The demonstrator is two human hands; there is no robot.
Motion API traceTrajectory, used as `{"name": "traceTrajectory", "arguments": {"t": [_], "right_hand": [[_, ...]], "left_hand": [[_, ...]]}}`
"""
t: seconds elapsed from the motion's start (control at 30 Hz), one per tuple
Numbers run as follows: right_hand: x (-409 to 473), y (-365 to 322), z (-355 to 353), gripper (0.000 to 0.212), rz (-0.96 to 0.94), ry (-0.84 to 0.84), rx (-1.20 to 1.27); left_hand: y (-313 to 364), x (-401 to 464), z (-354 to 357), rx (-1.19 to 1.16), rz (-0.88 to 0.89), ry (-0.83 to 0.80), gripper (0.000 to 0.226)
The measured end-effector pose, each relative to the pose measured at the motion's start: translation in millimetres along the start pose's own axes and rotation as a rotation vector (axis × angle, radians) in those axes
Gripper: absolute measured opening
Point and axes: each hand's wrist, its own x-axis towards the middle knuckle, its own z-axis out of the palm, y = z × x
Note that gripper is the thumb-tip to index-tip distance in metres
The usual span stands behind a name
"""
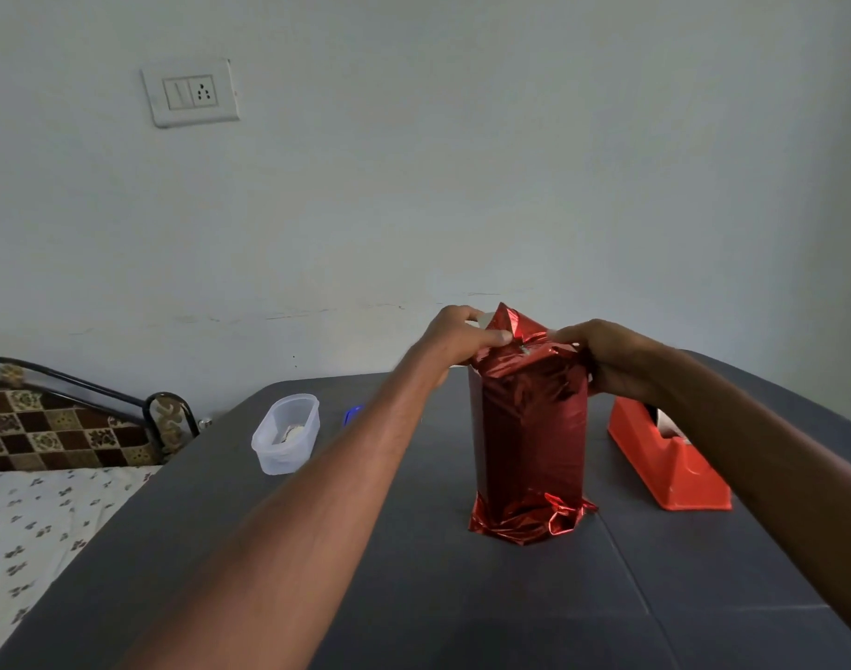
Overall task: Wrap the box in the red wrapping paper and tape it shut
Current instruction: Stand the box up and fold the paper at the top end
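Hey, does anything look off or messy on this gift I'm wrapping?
Yes. At the foot of the upright box, the red wrapping paper flares out crumpled on the table, not folded flat. At the top, between both hands, a loose flap sticks up untaped.

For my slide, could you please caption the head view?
Both hands, left hand and right hand, fold shiny red wrapping paper over the upright box top.

Both bare forearms reach forward and converge; the left hand curls its grip with the thumb pointing right, while the right hand pinches with bent fingers, knuckles up, hands nearly touching
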Motion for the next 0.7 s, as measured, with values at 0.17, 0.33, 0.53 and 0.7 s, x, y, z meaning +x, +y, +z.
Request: {"name": "traceTrajectory", "arguments": {"t": [0.17,0.33,0.53,0.7], "right_hand": [[-8.6,-17.6,-8.8,0.024,-0.249,0.183,-0.150],[-40.0,-45.6,5.5,0.027,-0.603,0.344,-0.573],[-63.1,-7.8,49.6,0.033,-0.722,0.399,-1.083],[-58.6,23.3,62.1,0.037,-0.742,0.577,-1.117]], "left_hand": [[-0.1,-3.2,1.2,-0.039,0.002,0.082,0.031],[-1.5,-12.5,1.1,-0.032,0.021,0.268,0.040],[15.6,-33.2,4.3,-0.030,-0.008,0.324,0.041],[32.3,-50.2,-5.3,0.061,0.007,0.234,0.023]]}}
